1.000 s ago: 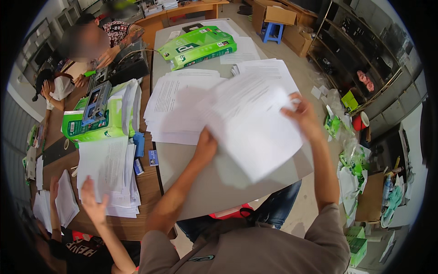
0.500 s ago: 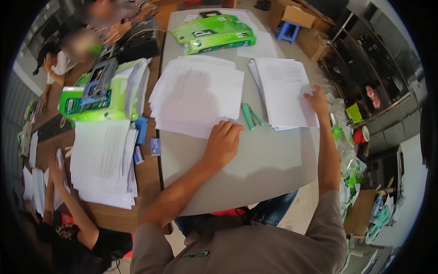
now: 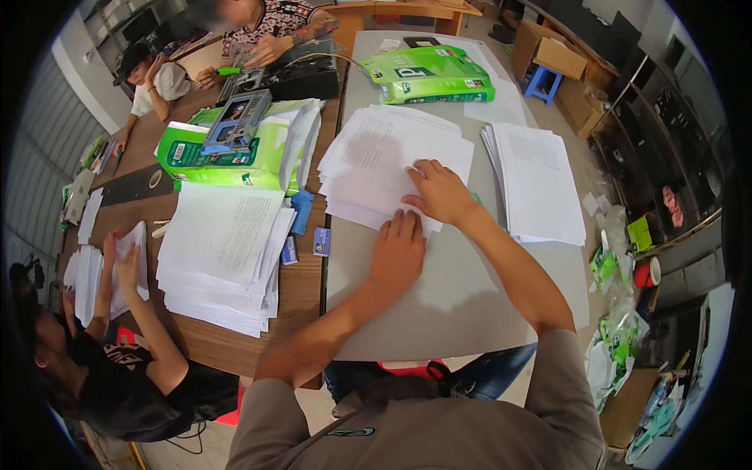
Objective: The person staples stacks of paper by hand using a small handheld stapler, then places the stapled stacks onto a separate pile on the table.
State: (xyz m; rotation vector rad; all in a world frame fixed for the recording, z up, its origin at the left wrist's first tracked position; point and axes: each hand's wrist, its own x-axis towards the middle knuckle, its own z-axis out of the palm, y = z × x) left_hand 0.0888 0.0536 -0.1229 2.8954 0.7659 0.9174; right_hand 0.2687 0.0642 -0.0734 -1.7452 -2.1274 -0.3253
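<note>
The work was carried on a grey table, its left edge set against the right edge of a brown table. On the brown table, toward its near right corner, a large paper stack was laid, its sheets fanned unevenly. On the grey table, close to its left edge and about midway between the far and near edges, the middle stack was placed, its sheets also spread out of line. Along the right edge the right stack was laid, more neatly gathered. Toward the far edge a green pack was set, with loose sheets lying partly beside it.

Both hands were brought to the near right corner of the middle stack. The right hand was held partly open, thumb and forefinger parted, and its fingertips were rested on the top of the stack. The left hand was held palm down with the fingers together and slightly bent, their tips put to the stack's near edge; whether any sheet was pinched there could not be told.

At the seam between the tables a blue box was lodged. Beside the right wrist a small green thing was mostly hidden.
</note>
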